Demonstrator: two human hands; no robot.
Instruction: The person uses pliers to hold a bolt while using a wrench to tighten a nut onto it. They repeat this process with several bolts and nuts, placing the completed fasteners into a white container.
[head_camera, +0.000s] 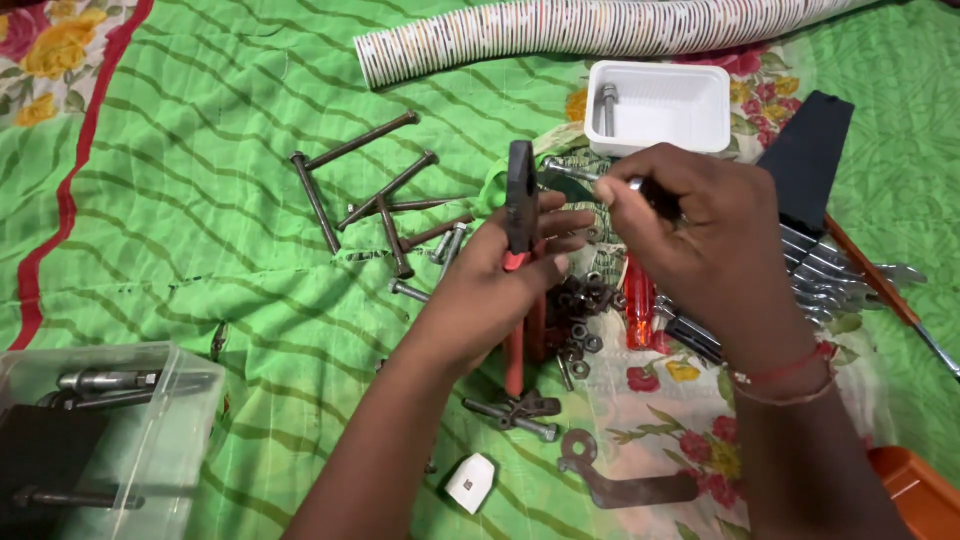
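My left hand (500, 275) grips red-handled black pliers (519, 215) upright while my right hand (690, 235) fingers pinch a small metal bolt (634, 185) below the white rectangular plastic tray (660, 108) near the green cloth's (200, 200) far edge.

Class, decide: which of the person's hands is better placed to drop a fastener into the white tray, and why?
Probably the right hand: it hovers just below the white tray, pinching a small metal piece. The left hand is lower and occupied gripping red-handled pliers.
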